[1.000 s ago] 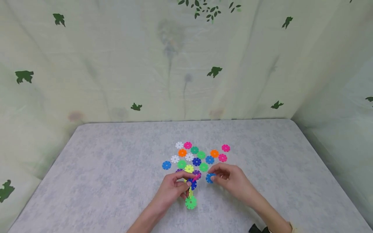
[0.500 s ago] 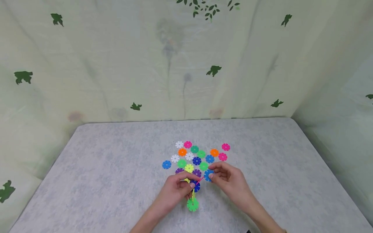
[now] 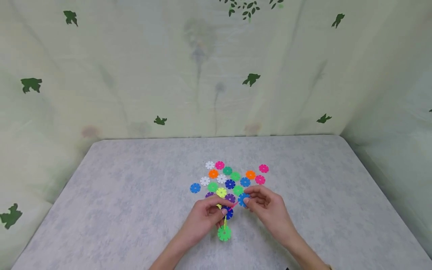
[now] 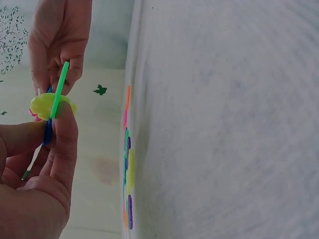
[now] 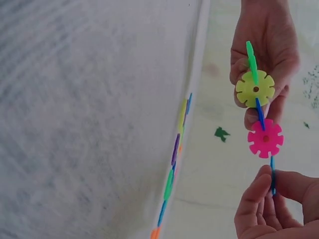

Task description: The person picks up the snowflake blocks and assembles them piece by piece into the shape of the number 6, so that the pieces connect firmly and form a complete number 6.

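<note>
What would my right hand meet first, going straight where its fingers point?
Likely the pink disc on the chain the left hand holds; the blue disc in the right hand sits near the pink rim, contact unclear.

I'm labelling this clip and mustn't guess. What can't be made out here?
Right wrist view: whether the pink disc is slotted into the light-blue disc; the join is too small.
Left wrist view: the pink disc's face, mostly hidden behind the yellow disc.
Head view: one purple disc, partly covered by the left hand.
Head view: a dark thing, cut off by the bottom edge.
Both wrist views: faces of the flat-lying discs, seen edge-on.
</note>
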Tool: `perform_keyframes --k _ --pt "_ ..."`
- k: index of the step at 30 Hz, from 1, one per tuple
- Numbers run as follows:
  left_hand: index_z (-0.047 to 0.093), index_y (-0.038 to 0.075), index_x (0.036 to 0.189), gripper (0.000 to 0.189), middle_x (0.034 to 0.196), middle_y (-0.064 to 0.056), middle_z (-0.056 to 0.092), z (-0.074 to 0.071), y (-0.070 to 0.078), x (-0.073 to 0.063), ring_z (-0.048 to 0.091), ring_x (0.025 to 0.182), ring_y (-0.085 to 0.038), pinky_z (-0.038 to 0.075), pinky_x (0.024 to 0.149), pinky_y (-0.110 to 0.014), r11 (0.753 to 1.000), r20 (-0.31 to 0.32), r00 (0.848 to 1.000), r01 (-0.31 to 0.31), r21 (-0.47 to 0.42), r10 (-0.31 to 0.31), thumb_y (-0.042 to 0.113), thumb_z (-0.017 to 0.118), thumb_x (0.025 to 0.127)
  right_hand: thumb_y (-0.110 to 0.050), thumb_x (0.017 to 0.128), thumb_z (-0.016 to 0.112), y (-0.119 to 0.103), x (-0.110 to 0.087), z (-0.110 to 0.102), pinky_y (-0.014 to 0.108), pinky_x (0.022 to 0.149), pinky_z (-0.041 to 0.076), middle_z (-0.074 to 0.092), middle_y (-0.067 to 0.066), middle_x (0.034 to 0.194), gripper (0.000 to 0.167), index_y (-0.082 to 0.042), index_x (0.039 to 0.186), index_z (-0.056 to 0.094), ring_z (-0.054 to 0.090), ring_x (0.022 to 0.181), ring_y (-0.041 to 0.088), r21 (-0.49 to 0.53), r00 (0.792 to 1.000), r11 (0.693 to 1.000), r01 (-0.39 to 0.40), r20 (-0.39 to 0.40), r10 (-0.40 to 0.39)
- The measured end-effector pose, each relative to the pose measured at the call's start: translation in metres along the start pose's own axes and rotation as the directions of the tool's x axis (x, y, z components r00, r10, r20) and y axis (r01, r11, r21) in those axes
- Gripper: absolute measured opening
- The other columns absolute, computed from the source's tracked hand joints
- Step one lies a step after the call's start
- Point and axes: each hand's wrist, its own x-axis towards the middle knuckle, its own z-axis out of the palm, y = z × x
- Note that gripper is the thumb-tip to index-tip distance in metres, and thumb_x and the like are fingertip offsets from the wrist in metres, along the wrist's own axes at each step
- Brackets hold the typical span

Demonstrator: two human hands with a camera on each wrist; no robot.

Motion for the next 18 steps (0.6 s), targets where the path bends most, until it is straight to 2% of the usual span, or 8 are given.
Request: perform_keyframes --k 5,11,14,18 --pt "0.074 0.009 0.111 0.022 0.098 -0.007 0.063 0.0019 0.0044 -0.0017 0.06 0.065 -0.021 0.054 0.059 -0.028 1.0 0.005 1.0 -0.002 0.031 0.002 0.0 0.063 0.094 -0.005 0.089 0.072 -0.0006 -0.0036 0.0033 0.027 0.076 0.057 0.065 0.007 0.1 0.022 -0.006 0.111 0.068 0.064 0.088 0.021 -0.089 1.0 0.996 0.007 0.0 -0.007" --pt "0.075 0.013 0.107 0.025 0.092 -0.004 0.063 0.0016 0.0072 -0.0038 0.06 0.063 -0.02 0.054 0.058 -0.03 0.998 0.006 1.0 -0.019 0.054 0.018 -0.004 0.062 0.093 -0.005 0.089 0.072 -0.004 -0.0061 0.0068 0.026 0.076 0.056 0.067 0.003 0.098 0.019 -0.008 0.107 0.071 0.064 0.087 0.019 -0.143 1.0 0.989 0.026 0.008 -0.025" --pt "0.073 0.011 0.108 0.022 0.09 -0.006 0.064 0.0023 0.0068 -0.0034 0.06 0.061 -0.018 0.054 0.058 -0.029 1.0 0.009 1.0 0.01 0.013 -0.01 -0.002 0.062 0.094 -0.007 0.09 0.071 -0.0048 -0.0063 0.0073 0.026 0.077 0.056 0.068 0.002 0.098 0.019 -0.008 0.109 0.071 0.065 0.086 0.02 -0.132 1.0 0.991 0.031 0.011 -0.029" --pt "0.064 0.004 0.12 0.025 0.097 -0.011 0.061 0.0066 0.0041 -0.0009 0.059 0.058 -0.017 0.057 0.059 -0.031 0.992 0.023 0.998 0.063 -0.113 -0.061 -0.001 0.059 0.096 -0.012 0.092 0.07 -0.0032 -0.0052 0.0042 0.03 0.074 0.057 0.069 0.004 0.097 0.021 -0.007 0.111 0.072 0.066 0.083 0.026 -0.085 0.999 0.996 0.026 0.033 -0.023"
